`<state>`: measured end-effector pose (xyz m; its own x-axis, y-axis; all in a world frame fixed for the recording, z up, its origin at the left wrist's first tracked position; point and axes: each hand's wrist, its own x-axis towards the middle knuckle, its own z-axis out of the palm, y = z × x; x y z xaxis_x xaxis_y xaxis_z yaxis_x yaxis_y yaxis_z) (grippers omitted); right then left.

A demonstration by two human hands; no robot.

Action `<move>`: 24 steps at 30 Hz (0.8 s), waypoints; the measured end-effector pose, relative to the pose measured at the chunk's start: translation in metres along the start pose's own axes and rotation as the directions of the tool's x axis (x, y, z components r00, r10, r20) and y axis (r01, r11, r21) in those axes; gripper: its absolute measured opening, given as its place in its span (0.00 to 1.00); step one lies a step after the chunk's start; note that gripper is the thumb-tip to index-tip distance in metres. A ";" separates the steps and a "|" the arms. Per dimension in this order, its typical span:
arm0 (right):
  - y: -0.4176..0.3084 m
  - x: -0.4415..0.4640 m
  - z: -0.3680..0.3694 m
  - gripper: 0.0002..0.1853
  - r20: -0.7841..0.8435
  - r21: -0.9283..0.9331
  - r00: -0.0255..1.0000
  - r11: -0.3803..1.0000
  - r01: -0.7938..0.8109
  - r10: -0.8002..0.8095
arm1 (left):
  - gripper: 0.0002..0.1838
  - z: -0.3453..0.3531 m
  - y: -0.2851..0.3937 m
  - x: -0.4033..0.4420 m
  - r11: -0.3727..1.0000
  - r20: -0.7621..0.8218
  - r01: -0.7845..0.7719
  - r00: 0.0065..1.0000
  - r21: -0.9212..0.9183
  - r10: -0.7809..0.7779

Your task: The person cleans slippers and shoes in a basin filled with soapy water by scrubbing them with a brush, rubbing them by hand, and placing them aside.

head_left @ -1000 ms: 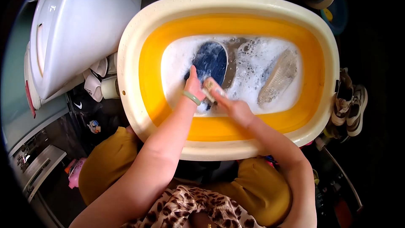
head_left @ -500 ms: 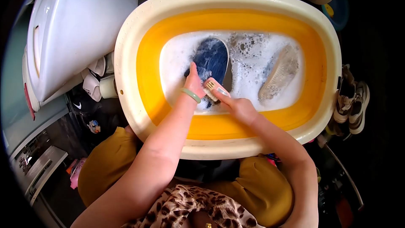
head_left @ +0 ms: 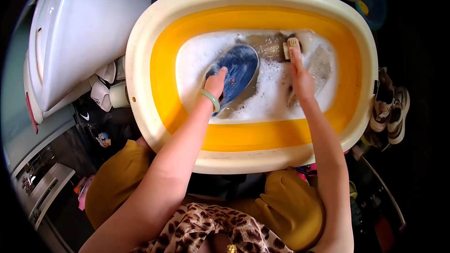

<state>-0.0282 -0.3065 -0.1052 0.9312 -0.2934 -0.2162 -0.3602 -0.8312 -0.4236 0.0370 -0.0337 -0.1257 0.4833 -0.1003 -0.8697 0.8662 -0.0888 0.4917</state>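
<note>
My left hand [head_left: 215, 85] grips a wet dark blue shoe [head_left: 241, 72] by its left side, thumb lying across it. The shoe rests tilted in the suds in the left half of a yellow basin [head_left: 258, 136], its pale edge facing right. In my right hand [head_left: 302, 82] is a small scrub brush [head_left: 293, 43], its pale bristles turned upward, low over the water at the far right part of the basin. Just right of that hand a whitish shoe [head_left: 321, 68] lies partly under foam. The brush handle is mostly covered by my fingers.
A wide cream rim [head_left: 136, 65] surrounds the basin. On the left stands a large white curved fixture [head_left: 89, 33], with several pale cups or shoes [head_left: 105, 91] beneath it. A pair of worn sneakers [head_left: 393, 112] sits against the basin's right side.
My right hand has carried the brush from the blue shoe's near end to the far right, turning its bristles up. The blue shoe has tilted rightward, and the foam has shifted.
</note>
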 end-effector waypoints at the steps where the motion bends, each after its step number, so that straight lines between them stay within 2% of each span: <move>1: -0.001 -0.007 0.007 0.26 0.034 0.019 0.999 0.999 -0.041 0.040 | 0.27 0.002 0.008 -0.004 0.878 -0.086 -0.018 0.994 0.477 0.067; 2: -0.002 -0.016 0.016 0.26 0.070 0.039 0.995 0.996 -0.080 0.077 | 0.21 0.008 0.010 -0.012 0.789 -0.072 -0.112 0.978 0.604 0.194; 3: -0.003 -0.027 0.023 0.25 0.113 0.263 0.993 0.964 -0.046 0.017 | 0.21 0.013 0.006 -0.008 0.791 -0.072 -0.115 0.978 0.601 0.197; 4: -0.005 -0.037 0.031 0.27 0.133 0.357 0.990 0.934 0.003 -0.054 | 0.17 0.017 -0.002 -0.004 0.922 -0.109 -0.156 0.972 0.355 0.206; 5: -0.002 -0.040 0.035 0.28 0.144 0.406 0.985 0.913 0.027 -0.093 | 0.15 0.017 -0.010 0.000 0.978 -0.151 -0.190 0.968 0.082 0.201; 6: -0.004 -0.042 0.036 0.29 0.155 0.455 0.979 0.889 0.047 -0.131 | 0.15 0.013 -0.011 0.000 0.979 -0.158 -0.188 0.967 0.082 0.199; 7: 0.000 -0.040 0.032 0.27 0.022 0.526 0.991 0.844 0.102 -0.133 | 0.14 0.008 -0.012 0.001 0.979 -0.036 -0.170 0.985 -0.113 0.167; 9: -0.003 -0.038 0.020 0.24 -0.109 0.588 0.987 0.794 0.157 -0.115 | 0.15 0.002 -0.014 0.001 0.885 0.224 -0.045 0.960 -0.463 0.166; 10: -0.030 -0.035 -0.008 0.25 0.049 0.509 0.995 0.860 0.045 -0.081 | 0.15 0.005 -0.010 -0.006 0.888 0.228 -0.038 0.961 -0.458 0.159; 11: -0.050 -0.033 -0.022 0.25 0.200 0.408 0.979 0.911 -0.052 -0.034 | 0.18 0.012 0.001 -0.020 0.831 0.264 0.041 0.956 -0.554 0.129; 12: -0.057 -0.028 -0.014 0.25 0.105 0.292 0.973 0.942 0.166 -0.204 | 0.20 0.018 0.009 -0.029 0.758 0.300 0.119 0.948 -0.641 0.105; 13: -0.063 -0.019 -0.005 0.25 0.107 0.293 0.973 0.942 0.165 -0.204 | 0.20 0.021 0.012 -0.032 0.758 0.298 0.119 0.949 -0.642 0.103; 15: -0.074 -0.004 0.015 0.24 0.088 0.165 0.985 0.977 0.133 -0.149 | 0.27 0.023 0.016 -0.034 0.717 0.298 0.129 0.948 -0.685 0.114; 16: -0.074 -0.007 0.027 0.23 0.119 0.129 0.979 0.980 0.153 -0.168 | 0.32 0.025 0.016 -0.032 0.747 0.291 0.120 0.951 -0.653 0.101; 17: -0.073 -0.017 0.042 0.26 0.083 0.149 0.966 0.961 0.232 -0.246 | 0.32 0.025 0.016 -0.030 0.748 0.297 0.120 0.949 -0.652 0.106; 19: -0.083 -0.043 0.048 0.27 0.156 0.276 0.949 0.934 0.226 -0.275 | 0.34 0.027 0.013 -0.029 0.708 0.359 0.187 0.928 -0.681 0.100; 20: -0.086 -0.055 0.051 0.28 0.152 0.314 0.944 0.920 0.234 -0.292 | 0.37 0.025 0.004 -0.015 0.747 0.197 0.146 0.980 -0.648 -0.021; 21: -0.091 -0.066 0.052 0.29 0.150 0.358 0.939 0.903 0.239 -0.308 | 0.37 0.023 0.002 -0.014 0.741 0.196 0.148 0.980 -0.655 -0.022; 23: -0.093 -0.080 0.050 0.30 0.201 0.334 0.925 0.910 0.246 -0.323 | 0.39 0.017 -0.004 -0.012 0.716 0.322 0.278 0.943 -0.640 -0.078; 24: -0.092 -0.081 0.046 0.30 0.220 0.327 0.888 0.888 0.322 -0.403 | 0.38 0.014 -0.004 -0.015 0.733 0.362 0.262 0.932 -0.628 -0.024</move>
<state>-0.0730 -0.1846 -0.0890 0.9602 0.1784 -0.2151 -0.0383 -0.6784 -0.7337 0.0243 -0.0458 -0.1143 0.3838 -0.4497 -0.8065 0.8412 0.5305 0.1046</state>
